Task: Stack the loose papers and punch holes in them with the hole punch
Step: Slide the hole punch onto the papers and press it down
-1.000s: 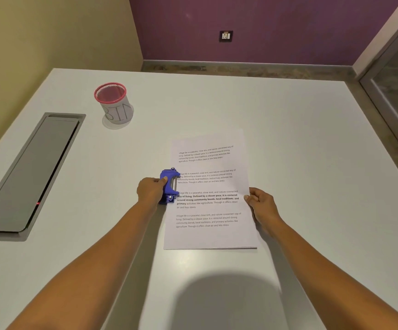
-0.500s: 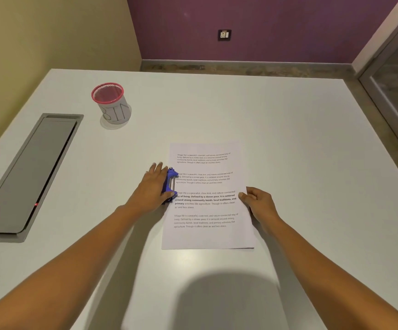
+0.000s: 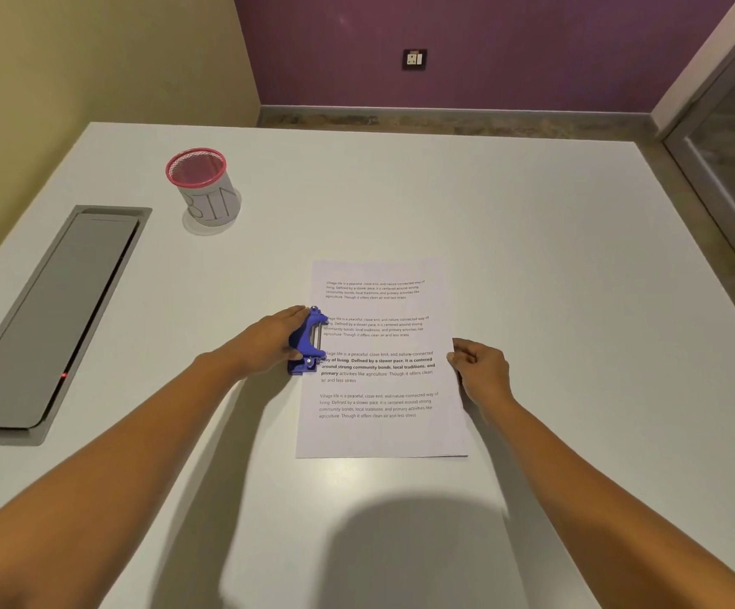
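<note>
The left hand (image 3: 269, 340) lies flat over the blue hole punch (image 3: 308, 340), palm down with the fingers laid along its top and the thumb curled under its near end. The right hand (image 3: 482, 367) is curled, its fingertips pinching the right edge of the stack of papers (image 3: 383, 428). The punch sits on the stack's left edge, about halfway along it. The papers lie squared up near the middle of the white worktop (image 3: 532, 239). Well apart, to the far left, stands a red-rimmed mesh cup marked BIN (image 3: 205, 186), beside a grey recessed cable tray (image 3: 49, 318).
</note>
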